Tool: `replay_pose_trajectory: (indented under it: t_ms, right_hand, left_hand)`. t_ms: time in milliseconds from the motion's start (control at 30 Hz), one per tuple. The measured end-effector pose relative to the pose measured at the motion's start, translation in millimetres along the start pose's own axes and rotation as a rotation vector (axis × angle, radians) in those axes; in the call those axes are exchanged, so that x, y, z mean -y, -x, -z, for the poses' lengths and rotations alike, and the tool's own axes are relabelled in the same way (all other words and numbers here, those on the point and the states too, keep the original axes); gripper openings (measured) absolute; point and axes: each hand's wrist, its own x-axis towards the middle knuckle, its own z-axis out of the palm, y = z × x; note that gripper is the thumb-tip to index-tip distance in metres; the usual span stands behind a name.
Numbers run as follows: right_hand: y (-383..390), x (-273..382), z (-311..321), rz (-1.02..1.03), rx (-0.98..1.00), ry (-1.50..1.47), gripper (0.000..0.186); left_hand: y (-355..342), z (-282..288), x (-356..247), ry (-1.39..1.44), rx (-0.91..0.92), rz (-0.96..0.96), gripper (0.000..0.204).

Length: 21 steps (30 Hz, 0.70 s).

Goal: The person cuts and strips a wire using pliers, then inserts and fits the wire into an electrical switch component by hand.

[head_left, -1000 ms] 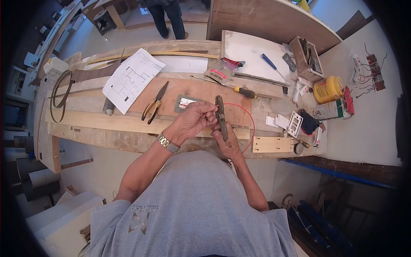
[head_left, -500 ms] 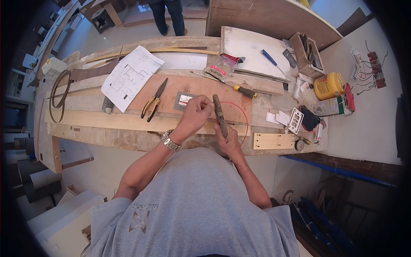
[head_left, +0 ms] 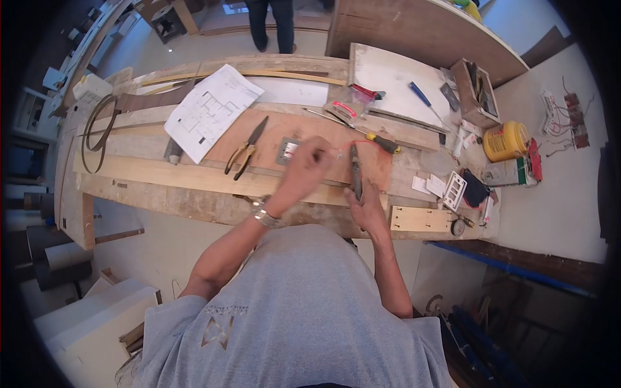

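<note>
My left hand [head_left: 308, 169], blurred, has curled fingers pinched above the workbench, left of the tool; what they hold is unclear. My right hand [head_left: 367, 207] grips a long, worn metal hand tool [head_left: 356, 169], upright in the view. A thin red wire [head_left: 362, 141] shows at the tool's upper end. Beneath lies a plywood board [head_left: 217, 149] with a grey switch plate [head_left: 283, 152], partly behind my left hand. Black-and-yellow long-nose pliers [head_left: 244, 157] lie to the left, and a yellow-handled screwdriver [head_left: 381, 143] lies just beyond the tool.
Paper plan [head_left: 207, 116], metal band coil [head_left: 90, 155], white board [head_left: 394, 71] with blue screwdriver [head_left: 420, 95], wooden toolbox [head_left: 482, 94], yellow tub [head_left: 503, 142], plastic frames [head_left: 453, 191], drilled wood block [head_left: 417, 220]. A person's legs [head_left: 272, 26] stand beyond the bench; wired boxes [head_left: 572, 116] at right.
My left fingers have come away from the tool and are blurred by motion. My right hand and the tool have shifted right, and the whole view has shifted slightly.
</note>
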Motion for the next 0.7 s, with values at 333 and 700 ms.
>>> replay_pose_trajectory:
  t_ms: [333, 700]
  right_hand:
    - [-42, 44, -74, 0.531, 0.002, 0.199, 0.046]
    - [-77, 196, -196, 0.479, 0.178, 0.48, 0.045]
  left_hand:
    - [47, -20, -76, 0.107, 0.155, -0.242, 0.018]
    - [115, 86, -99, 0.331, -0.09, -0.013, 0.016]
